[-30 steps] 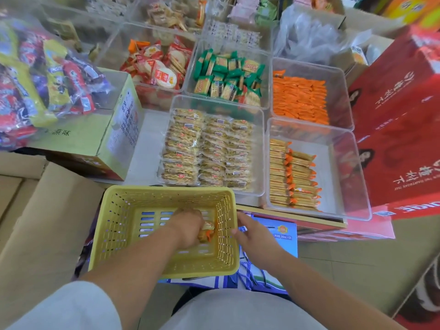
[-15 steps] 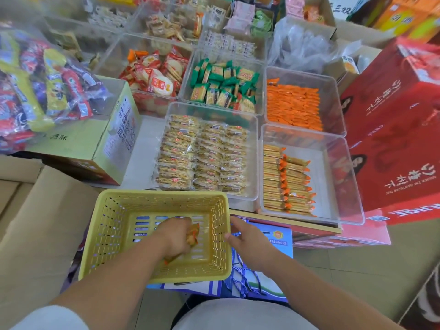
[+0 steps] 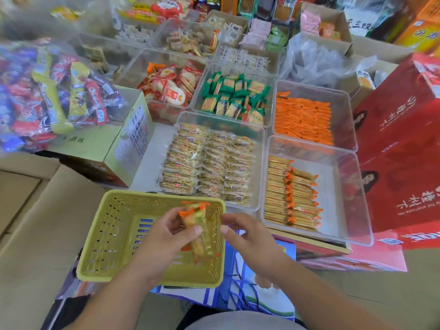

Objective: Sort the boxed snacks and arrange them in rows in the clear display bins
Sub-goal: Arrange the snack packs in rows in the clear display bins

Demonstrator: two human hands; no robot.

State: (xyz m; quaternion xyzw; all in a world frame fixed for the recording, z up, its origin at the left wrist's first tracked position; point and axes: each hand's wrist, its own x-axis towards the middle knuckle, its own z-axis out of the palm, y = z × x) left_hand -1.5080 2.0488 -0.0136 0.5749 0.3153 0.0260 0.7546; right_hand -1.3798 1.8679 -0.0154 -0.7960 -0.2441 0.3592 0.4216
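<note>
Basket: a yellow basket (image 3: 112, 225) is sitting in front of the bins, within easy reach, serving as the supply of loose snacks.
Left hand: the left hand (image 3: 164, 236) is hovering over the basket's right side, thumb and fingers pinching a small bunch of packets, probably so that they travel together.
Packets: the orange-ended packets (image 3: 196, 225) are standing nearly upright in that pinch, above the basket's right wall; blur is hiding their count.
Right hand: the right hand (image 3: 252, 236) is hanging just beside the packets, fingers loosely curled and gripping nothing, seemingly readying to square the bunch.
Bin: the clear bin (image 3: 335, 203) at the right is holding two rows of matching packets (image 3: 285, 194) along its left wall; its right half is showing bare floor, the likely destination.
Change: half a second earlier the left hand was lying down inside the basket and the right hand was resting against the basket's right rim; both are now raised and drawing together.
</note>
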